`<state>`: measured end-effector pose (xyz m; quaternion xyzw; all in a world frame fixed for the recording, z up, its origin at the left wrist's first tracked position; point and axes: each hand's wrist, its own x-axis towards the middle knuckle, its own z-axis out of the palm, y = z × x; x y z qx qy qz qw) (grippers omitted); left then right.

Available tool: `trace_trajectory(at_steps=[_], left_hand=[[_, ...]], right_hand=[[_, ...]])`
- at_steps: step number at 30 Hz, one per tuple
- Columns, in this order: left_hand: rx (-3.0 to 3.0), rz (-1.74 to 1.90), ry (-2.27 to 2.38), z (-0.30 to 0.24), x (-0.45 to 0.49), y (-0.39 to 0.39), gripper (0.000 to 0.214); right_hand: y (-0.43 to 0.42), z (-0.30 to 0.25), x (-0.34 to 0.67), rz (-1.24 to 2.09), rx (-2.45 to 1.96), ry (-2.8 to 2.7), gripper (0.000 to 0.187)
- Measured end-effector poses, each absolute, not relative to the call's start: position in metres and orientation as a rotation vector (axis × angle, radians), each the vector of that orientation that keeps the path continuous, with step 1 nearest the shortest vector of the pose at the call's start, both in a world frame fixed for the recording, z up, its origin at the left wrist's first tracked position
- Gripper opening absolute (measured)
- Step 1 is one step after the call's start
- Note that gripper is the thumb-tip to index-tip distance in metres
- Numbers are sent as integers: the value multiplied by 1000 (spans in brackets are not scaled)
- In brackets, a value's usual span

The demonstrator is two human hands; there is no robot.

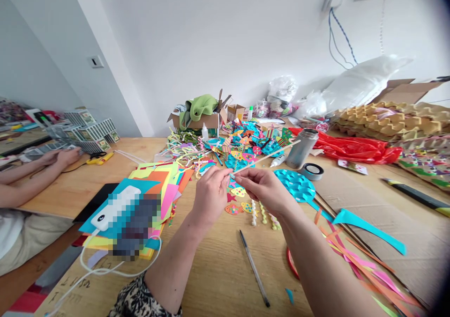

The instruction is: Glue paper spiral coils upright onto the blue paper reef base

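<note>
My left hand and my right hand meet above the table, their fingers pinched together. From between the fingertips a thin pale stick slants up to the right. A tiny light-blue bit shows at the pinch; the fingers hide most of it. Just beyond and below lie colourful paper fish and short twisted strands. Past the right hand is a round blue piece with bumps. Nearer me lies a pen.
Coloured paper sheets lie left with a white power bank and cable. A metal flask, egg trays, a utility knife and paper strips are right. Another person's hands work at far left.
</note>
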<state>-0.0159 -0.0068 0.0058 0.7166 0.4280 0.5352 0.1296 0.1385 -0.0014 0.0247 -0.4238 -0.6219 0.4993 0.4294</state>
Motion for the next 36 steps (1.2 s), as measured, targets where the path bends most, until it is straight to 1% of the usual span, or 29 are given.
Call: trace_trajectory(at_steps=[4,8,12,16,20,24,31,36], left_hand=[[1879,1538,1197,9,-17,-5,21],[1573,1393,1093,12,-19,-4,18],[1369,1275,997,16,-23,-4,16],[1299,1214,949,21,-28,-6,18],[1290,1204,922,24,-31,-8,17],[1285,1222,934,23,-29,-8,20],[1302,1222,928,16,-28,-2,18],[1274,1222,926,11,-25,-1,20]], right_hand=[[1,23,139,1198,-1053,-1575,34],[4,18,142,1105,-1011,-1601,26],[4,17,145,855,-1046,-1737,23],[0,20,143,567,-997,-1864,18],[-2,21,139,419,-949,-1878,15],[0,18,137,419,-995,-1837,15],[3,15,137,655,-1020,-1789,17],[4,17,137,668,-1065,-1751,17]])
